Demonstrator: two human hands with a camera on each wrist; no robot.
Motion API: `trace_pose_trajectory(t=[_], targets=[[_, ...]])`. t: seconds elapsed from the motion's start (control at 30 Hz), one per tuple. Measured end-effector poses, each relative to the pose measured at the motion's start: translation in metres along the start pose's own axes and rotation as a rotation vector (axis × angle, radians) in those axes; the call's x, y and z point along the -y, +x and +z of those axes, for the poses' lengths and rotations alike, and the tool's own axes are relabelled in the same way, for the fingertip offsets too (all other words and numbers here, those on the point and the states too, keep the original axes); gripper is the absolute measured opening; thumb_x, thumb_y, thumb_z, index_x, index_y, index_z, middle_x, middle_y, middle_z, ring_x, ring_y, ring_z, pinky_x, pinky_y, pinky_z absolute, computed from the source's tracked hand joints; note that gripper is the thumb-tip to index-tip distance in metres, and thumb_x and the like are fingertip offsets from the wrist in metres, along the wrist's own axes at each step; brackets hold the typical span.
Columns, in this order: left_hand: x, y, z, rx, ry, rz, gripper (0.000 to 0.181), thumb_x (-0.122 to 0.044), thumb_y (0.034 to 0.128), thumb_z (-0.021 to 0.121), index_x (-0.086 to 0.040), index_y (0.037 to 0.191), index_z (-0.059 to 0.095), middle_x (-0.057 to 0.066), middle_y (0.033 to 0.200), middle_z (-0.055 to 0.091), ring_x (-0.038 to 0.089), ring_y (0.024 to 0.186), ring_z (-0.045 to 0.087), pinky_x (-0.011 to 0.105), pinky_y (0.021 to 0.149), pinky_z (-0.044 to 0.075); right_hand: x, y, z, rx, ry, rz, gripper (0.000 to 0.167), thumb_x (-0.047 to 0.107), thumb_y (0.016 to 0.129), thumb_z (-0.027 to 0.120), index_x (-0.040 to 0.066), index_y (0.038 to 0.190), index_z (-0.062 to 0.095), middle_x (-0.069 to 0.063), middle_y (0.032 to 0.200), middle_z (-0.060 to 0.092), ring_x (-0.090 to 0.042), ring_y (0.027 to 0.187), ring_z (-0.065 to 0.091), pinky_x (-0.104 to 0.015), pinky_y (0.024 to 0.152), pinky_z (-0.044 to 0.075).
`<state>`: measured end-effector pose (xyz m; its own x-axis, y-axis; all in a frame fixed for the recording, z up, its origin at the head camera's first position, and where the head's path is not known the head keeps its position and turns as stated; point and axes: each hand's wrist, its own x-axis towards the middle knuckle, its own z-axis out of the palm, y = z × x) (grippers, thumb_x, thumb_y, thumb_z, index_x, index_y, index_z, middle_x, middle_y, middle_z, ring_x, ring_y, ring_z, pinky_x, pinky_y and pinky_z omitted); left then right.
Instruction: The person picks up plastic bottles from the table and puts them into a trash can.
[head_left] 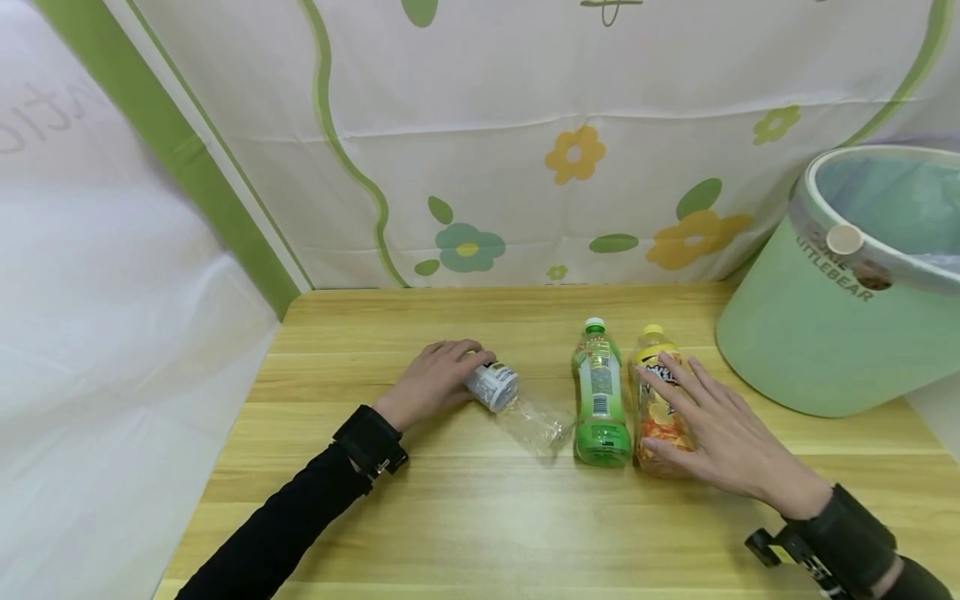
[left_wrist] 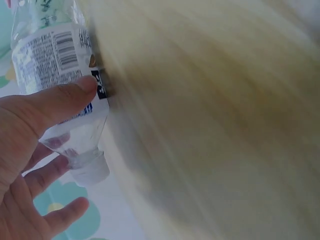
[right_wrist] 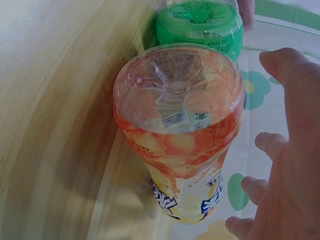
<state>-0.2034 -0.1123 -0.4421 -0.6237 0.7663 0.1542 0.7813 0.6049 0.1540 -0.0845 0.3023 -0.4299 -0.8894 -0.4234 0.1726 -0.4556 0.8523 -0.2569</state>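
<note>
My left hand (head_left: 441, 379) (left_wrist: 25, 145) holds a clear bottle (head_left: 492, 387) (left_wrist: 45, 60), thumb across its white label and other fingers behind it. The bottle lies tilted across the table; its white cap (left_wrist: 91, 170) shows in the left wrist view, hidden in the head view. To its right lie a green bottle (head_left: 602, 383) (right_wrist: 200, 27) with a white cap and an orange drink bottle (head_left: 658, 425) (right_wrist: 182, 150) with a yellow cap, side by side. Over the orange bottle my right hand (head_left: 723, 433) (right_wrist: 295, 150) is spread, fingers apart; contact is unclear.
A light green bin (head_left: 817, 325) with a liner stands at the right back of the wooden table (head_left: 450, 533). Behind the table hangs a white cloth (head_left: 487, 83) printed with flowers, and more white cloth (head_left: 112, 333) covers the left side.
</note>
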Motion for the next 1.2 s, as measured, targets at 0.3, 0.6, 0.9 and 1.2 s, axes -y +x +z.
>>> trace_pose_trajectory(t=[0.3, 0.6, 0.9, 1.2], targets=[[0.001, -0.004, -0.003, 0.011, -0.013, 0.006, 0.066, -0.024, 0.0834, 0.088, -0.021, 0.141, 0.056, 0.007, 0.131, 0.055, 0.025, 0.12, 0.054, 0.051, 0.103, 0.044, 0.0, -0.002, -0.001, 0.006, 0.003, 0.004, 0.089, 0.052, 0.091, 0.073, 0.027, 0.163, 0.026, -0.015, 0.167, 0.018, -0.046, 0.149, 0.013, -0.07, 0.108, 0.023], [0.003, -0.007, -0.003, -0.02, -0.024, 0.029, 0.066, -0.023, 0.0786, 0.091, -0.022, 0.136, 0.059, 0.007, 0.128, 0.058, 0.027, 0.109, 0.061, 0.045, 0.086, 0.055, 0.0, -0.004, 0.001, -0.005, 0.01, 0.002, 0.09, 0.05, 0.091, 0.074, 0.024, 0.163, 0.028, -0.015, 0.166, 0.018, -0.047, 0.148, 0.015, -0.068, 0.109, 0.024], [0.003, -0.011, -0.006, -0.002, -0.015, 0.022, 0.065, -0.024, 0.0803, 0.09, -0.023, 0.137, 0.059, 0.008, 0.129, 0.057, 0.027, 0.11, 0.061, 0.042, 0.076, 0.057, 0.0, -0.005, 0.001, 0.001, 0.025, 0.005, 0.09, 0.049, 0.091, 0.074, 0.024, 0.163, 0.027, -0.014, 0.167, 0.018, -0.046, 0.149, 0.014, -0.072, 0.105, 0.027], [0.004, -0.017, -0.017, -0.026, -0.049, -0.01, 0.066, -0.023, 0.0786, 0.091, -0.022, 0.137, 0.061, 0.008, 0.132, 0.056, 0.028, 0.111, 0.061, 0.043, 0.072, 0.057, -0.002, -0.004, 0.002, -0.001, 0.026, 0.007, 0.091, 0.049, 0.09, 0.075, 0.026, 0.163, 0.027, -0.014, 0.167, 0.017, -0.047, 0.148, 0.015, -0.074, 0.102, 0.029]])
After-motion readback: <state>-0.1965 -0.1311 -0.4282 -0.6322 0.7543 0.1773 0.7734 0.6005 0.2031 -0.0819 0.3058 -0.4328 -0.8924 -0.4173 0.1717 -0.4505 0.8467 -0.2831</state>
